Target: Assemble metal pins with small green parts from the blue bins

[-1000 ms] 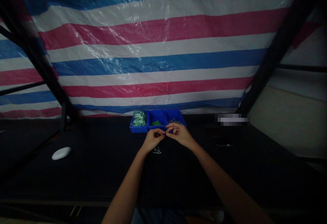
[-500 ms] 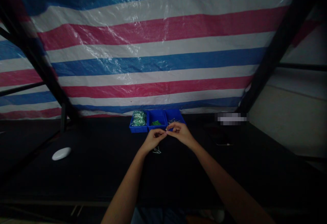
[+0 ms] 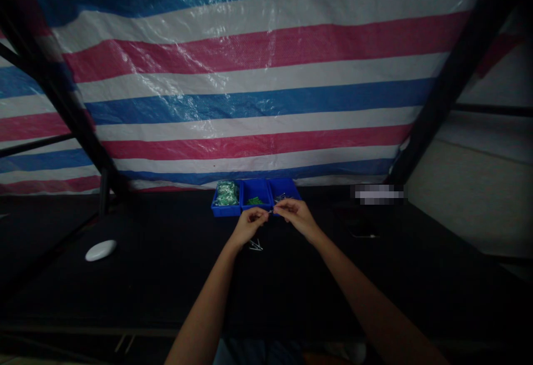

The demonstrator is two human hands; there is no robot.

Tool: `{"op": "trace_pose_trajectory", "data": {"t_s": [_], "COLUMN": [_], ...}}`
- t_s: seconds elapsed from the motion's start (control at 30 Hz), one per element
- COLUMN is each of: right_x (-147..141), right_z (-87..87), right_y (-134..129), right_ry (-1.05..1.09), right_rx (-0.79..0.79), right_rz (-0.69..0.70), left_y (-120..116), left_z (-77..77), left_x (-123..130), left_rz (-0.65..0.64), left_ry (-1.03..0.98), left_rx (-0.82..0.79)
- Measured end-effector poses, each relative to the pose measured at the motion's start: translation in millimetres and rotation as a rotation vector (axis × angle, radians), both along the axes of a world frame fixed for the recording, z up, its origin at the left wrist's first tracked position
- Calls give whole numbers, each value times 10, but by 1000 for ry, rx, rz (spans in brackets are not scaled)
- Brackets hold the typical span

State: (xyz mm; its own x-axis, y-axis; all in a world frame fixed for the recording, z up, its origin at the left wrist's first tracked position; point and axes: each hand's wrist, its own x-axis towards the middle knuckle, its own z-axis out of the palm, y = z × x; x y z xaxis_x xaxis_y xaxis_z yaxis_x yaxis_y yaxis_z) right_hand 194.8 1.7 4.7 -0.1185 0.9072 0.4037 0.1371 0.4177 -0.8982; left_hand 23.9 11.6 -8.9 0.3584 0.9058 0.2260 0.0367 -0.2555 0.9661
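My left hand (image 3: 251, 225) is closed in a pinch just in front of the blue bins. My right hand (image 3: 296, 216) pinches close beside it, with the fingertips slightly apart from the left ones. Between them spans a thin screw-like metal piece (image 3: 270, 211), too small to make out fully. Several thin metal screws (image 3: 255, 245) lie loose on the black table, just below my left hand. Behind the hands, the right blue bin (image 3: 287, 186) holds more metal screws, partly hidden by my right hand. Small green plastic pieces (image 3: 254, 201) lie in the middle bin.
The left blue bin (image 3: 226, 211) is filled with green-and-clear plastic packets (image 3: 227, 193). A white oval case (image 3: 100, 250) rests on the black table (image 3: 166, 293) at left. Towards the right lies a dark phone-like slab (image 3: 363, 227). A striped tarpaulin (image 3: 258, 99) hangs behind.
My fingertips have drawn a little apart, and the thin metal piece now shows between them. The bins and the loose screws stay where they were.
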Motion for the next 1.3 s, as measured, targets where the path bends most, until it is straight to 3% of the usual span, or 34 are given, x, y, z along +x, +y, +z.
{"op": "trace_pose_trajectory", "data": {"t_s": [0.3,0.57,0.8,1.3], "right_x": [-28,-116,-113,-100], "right_z": [-33,-171,-268,-219], "right_y": [-16,4,59,43], "right_ry": [-61,-76,-60,-68], "right_rx": [-116,-180,-165,-92], "right_rz": [121,225,187,132], "left_y": [33,-23,-115,-175], "left_z": [14,75,156,223], "left_x": [-20,-6,12,20], "left_rz": [125,100,17,0], "left_ry": [-92,-119,-67,-61], "left_rx": [-35,-7,-7,29]}}
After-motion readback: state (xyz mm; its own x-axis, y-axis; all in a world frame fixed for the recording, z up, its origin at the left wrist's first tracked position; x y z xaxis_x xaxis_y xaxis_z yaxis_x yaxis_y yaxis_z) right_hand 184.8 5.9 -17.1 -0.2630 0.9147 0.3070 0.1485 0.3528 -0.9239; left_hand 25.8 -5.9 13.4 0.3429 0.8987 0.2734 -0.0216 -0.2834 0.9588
